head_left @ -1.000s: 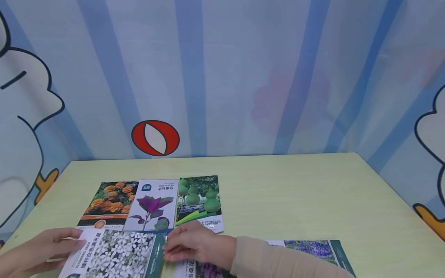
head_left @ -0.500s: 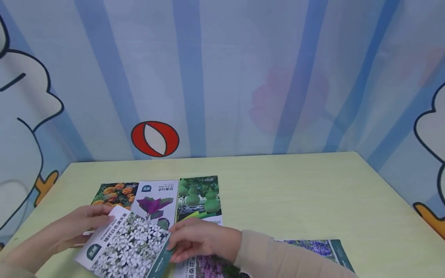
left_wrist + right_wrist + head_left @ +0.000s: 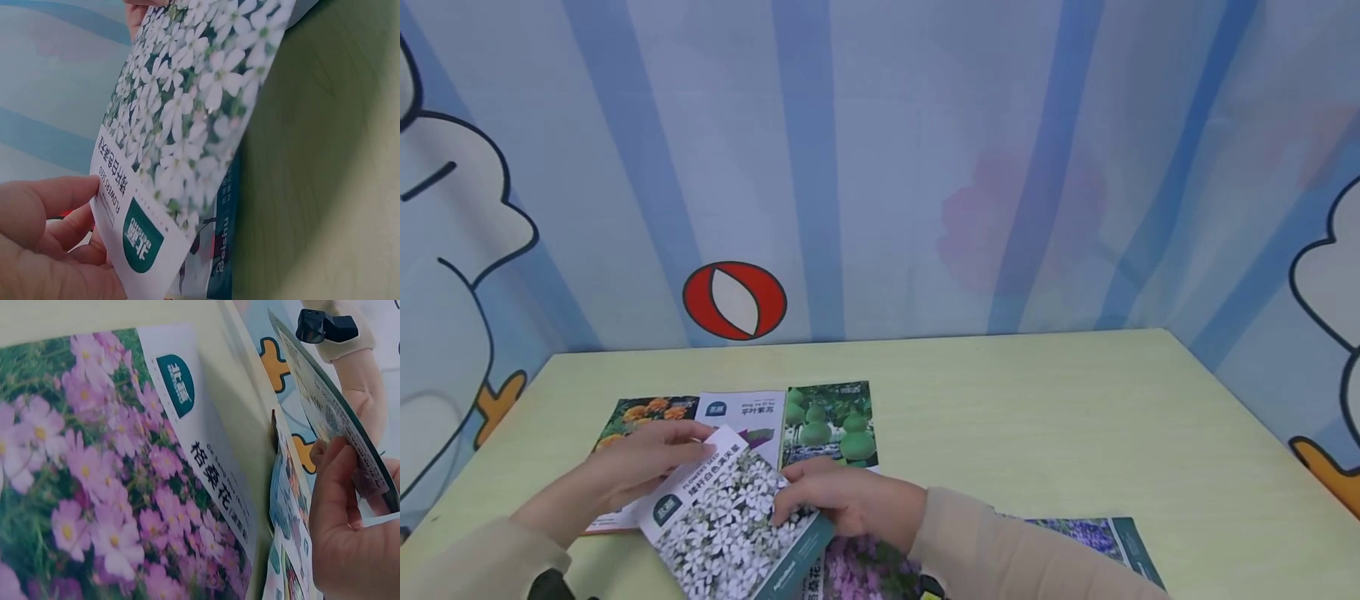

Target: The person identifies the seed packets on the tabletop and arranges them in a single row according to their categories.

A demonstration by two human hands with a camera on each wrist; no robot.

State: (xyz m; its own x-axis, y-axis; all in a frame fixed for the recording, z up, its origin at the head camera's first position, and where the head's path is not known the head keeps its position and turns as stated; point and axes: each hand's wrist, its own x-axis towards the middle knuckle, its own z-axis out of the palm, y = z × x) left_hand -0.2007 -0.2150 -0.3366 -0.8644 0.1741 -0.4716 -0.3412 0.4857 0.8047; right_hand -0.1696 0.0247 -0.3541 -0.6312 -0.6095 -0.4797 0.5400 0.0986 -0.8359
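A flower seed packet [image 3: 730, 517] printed with white blossoms is held tilted above the table by both hands. My left hand [image 3: 643, 458] pinches its white end, near the green logo. At the opposite, green-banded side, my right hand [image 3: 853, 500] grips the edge with the thumb on the front. In the right wrist view the packet [image 3: 331, 403] shows its back. Beneath and behind it lie the orange marigold packet [image 3: 658, 407], the purple-leaf packet [image 3: 760, 404] and the green gourd packet [image 3: 831, 421], all partly covered. A pink-flower packet [image 3: 106, 469] lies below my right hand.
A lavender-coloured flower packet [image 3: 1086, 533] lies at the front right, partly hidden by the right sleeve [image 3: 1022, 550]. The pale wooden table [image 3: 1015, 417] ends at a striped blue cloth backdrop [image 3: 880, 208], which also flanks both sides.
Both hands have lifted the white-flower packet from the table front, turned it to a slant and brought it rightward. It now covers more of the purple-leaf packet.
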